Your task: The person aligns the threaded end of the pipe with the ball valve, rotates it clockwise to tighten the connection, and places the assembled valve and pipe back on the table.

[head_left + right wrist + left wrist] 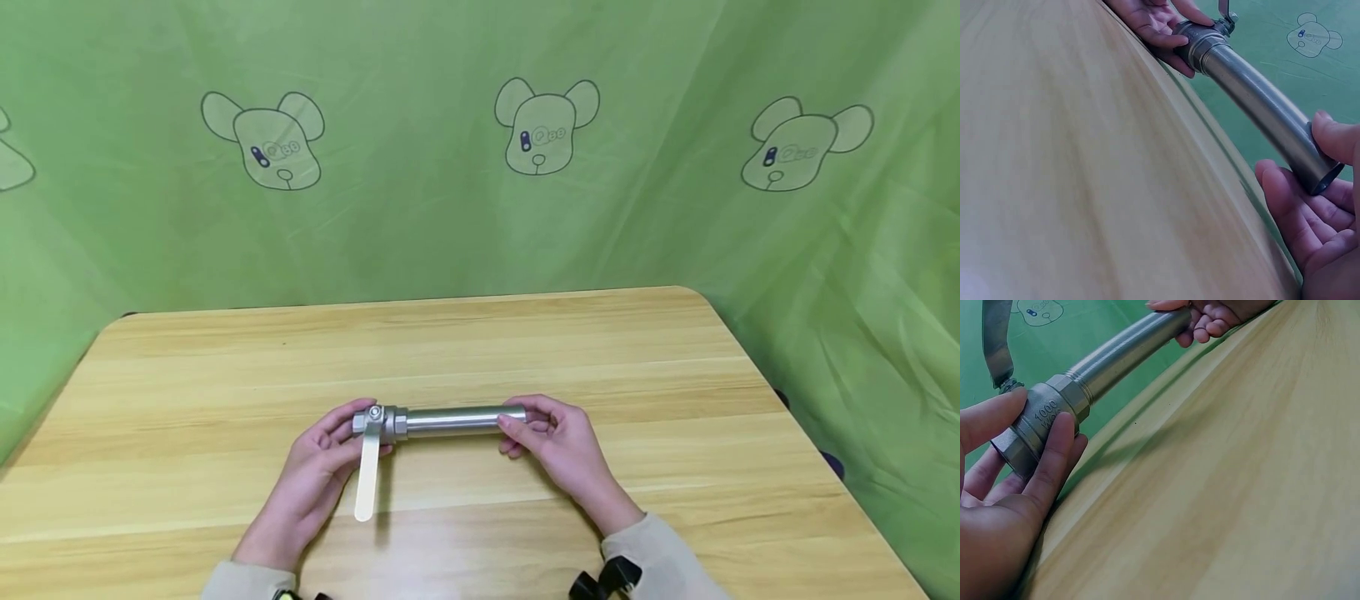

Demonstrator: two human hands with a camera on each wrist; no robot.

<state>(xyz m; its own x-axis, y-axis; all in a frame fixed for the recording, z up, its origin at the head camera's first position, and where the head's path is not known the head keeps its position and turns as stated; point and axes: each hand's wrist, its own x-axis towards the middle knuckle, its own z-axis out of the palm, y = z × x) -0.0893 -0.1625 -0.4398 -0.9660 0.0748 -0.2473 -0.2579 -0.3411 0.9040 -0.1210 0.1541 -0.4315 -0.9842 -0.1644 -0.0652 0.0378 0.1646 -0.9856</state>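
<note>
A metal ball valve [387, 425] with a flat lever handle [367, 479] is joined to a smooth steel pipe [453, 421], and the two lie level between my hands. My left hand [311, 479] grips the valve body, its thumb and fingers curled round it; raised lettering shows on the valve [1041, 419] in the left wrist view. At the far end of the pipe my right hand [562, 446] holds it between thumb and fingers. In the right wrist view the open end of the pipe [1310, 156] faces that palm. The lever points toward me.
The wooden table [225, 358] spreads beneath both hands, its far edge against a green curtain [420, 208] printed with bear heads. Black straps or devices [603, 577] sit at the wrists, below light sleeves [663, 562].
</note>
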